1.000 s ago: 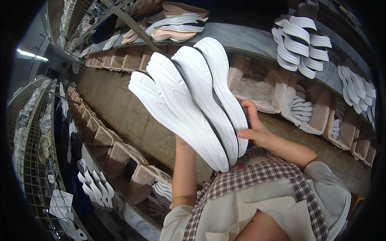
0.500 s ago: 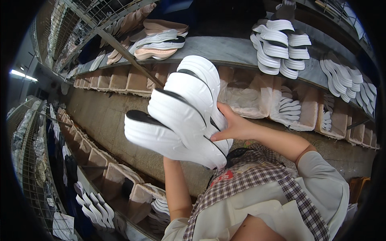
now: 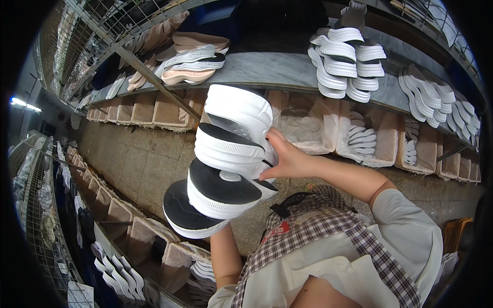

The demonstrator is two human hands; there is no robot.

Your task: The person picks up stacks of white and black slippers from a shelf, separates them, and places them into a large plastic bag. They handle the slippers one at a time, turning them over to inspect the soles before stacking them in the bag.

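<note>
Four soles sit fanned out in front of you, to the left of your right hand and above your left forearm. Your right hand has them by their right side — thumb and fingers parted, thumb against the nearer ones, fingers up at the far one, pinching the bunch. Your left hand is hidden behind the soles; its forearm runs up to their near edge, but whether that hand is spread or closed cannot be told.

The soles overlap like steps, from the far one at the top to the near one at lower left. Their sides are white; the three nearer show black upper faces, one with a pale round spot. They are held over the floor, apart from the shelf across from you.

On that shelf, a white stack stands to the right of a mixed pile. Pale-lined bins run beneath — one, to the right of your right hand, holds white pieces. At lower left a white row leans near a wire rack. Your checked apron is just nearer to you than the soles.
</note>
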